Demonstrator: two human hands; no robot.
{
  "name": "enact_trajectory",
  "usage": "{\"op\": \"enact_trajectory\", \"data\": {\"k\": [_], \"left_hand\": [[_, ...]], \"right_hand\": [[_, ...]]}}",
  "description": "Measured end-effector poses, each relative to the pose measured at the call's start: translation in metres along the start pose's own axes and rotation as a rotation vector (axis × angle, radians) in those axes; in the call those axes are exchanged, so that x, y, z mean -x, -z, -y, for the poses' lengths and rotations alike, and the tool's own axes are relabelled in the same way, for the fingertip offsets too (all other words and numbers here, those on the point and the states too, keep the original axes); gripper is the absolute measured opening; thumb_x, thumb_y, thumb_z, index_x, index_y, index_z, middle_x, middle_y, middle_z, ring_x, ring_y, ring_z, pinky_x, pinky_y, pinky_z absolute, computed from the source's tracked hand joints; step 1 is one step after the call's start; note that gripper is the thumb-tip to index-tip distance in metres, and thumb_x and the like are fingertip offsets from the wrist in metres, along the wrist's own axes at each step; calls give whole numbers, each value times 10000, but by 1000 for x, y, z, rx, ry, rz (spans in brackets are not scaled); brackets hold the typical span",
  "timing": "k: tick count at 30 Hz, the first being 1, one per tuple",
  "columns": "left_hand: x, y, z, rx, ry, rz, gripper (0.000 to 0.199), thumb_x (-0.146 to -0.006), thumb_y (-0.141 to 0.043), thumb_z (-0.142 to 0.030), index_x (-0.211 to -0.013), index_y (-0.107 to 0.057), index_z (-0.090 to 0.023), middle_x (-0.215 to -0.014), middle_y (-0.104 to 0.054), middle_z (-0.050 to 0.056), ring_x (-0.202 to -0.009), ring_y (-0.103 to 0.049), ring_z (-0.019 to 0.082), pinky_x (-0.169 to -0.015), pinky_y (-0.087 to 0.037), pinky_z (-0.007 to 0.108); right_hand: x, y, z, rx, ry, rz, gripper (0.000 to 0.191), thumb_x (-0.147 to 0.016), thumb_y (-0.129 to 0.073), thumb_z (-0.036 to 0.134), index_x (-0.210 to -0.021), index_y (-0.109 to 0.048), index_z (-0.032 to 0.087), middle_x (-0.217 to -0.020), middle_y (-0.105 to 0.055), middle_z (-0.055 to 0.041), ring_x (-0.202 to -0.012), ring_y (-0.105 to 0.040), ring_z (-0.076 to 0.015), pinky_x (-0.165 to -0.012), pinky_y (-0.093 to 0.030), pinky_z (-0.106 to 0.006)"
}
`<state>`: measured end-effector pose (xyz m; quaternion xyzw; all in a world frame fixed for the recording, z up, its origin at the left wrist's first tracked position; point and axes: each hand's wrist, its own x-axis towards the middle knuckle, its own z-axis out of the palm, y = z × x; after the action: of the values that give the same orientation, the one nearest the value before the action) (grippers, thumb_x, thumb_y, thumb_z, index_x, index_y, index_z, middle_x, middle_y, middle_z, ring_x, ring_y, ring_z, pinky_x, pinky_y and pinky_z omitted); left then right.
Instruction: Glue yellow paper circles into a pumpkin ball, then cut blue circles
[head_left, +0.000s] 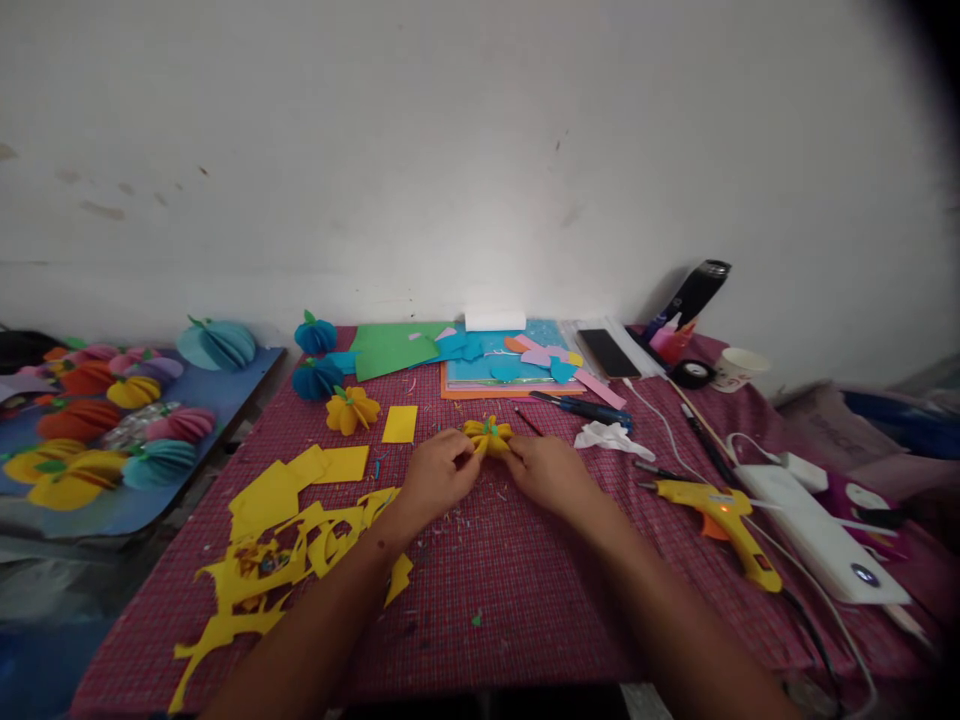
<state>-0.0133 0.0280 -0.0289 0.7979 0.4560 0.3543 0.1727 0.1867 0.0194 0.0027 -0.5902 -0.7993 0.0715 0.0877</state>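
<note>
A small yellow paper pumpkin (489, 440) with a green stem sits between my two hands at the middle of the table. My left hand (442, 467) grips its left side, the fingers closed and curled. From the other side, my right hand (549, 470) pinches its right edge. Another yellow paper pumpkin (352, 410) stands to the left, near two blue paper pumpkins (316, 378). A yellow paper square (400, 424) lies just beyond my left hand. Yellow paper offcuts (315, 550) spread beside my left forearm.
On the right lie a yellow glue gun (712, 510), a white power strip (814, 530), cables, a utility knife (581, 408) and a crumpled tissue (611, 440). Coloured paper sheets (397, 348), a phone (609, 353) and a paper cup (739, 370) stand farther back. Finished paper pumpkins (82, 420) crowd a blue board at left.
</note>
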Motion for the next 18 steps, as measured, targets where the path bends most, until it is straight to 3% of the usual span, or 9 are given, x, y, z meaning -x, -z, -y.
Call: {"op": "enact_trajectory", "data": {"k": [7,18], "left_hand": [[-1,2,-1,13,0,-9,159,-866,-587,-170,-709,-569,-187,-749,-593,6,-717,-554,146,-667,-387,268],[0,0,-2,3,17,7,152,-891,-599,-223,-742,-603,-192,-775,-616,10,-738,-563,152,-682,-409,277]], "right_hand": [[-6,-1,-8,28,-116,17,381,-1013,-376,383,-1024,-721,222,-971,-764,-105,-871,-709,-257,-703,-440,-317],[-8,-2,-6,19,-191,42,436,-1016,-371,451,-1036,-729,202,-984,-752,-129,-884,-693,-262,-752,-440,-331]]}}
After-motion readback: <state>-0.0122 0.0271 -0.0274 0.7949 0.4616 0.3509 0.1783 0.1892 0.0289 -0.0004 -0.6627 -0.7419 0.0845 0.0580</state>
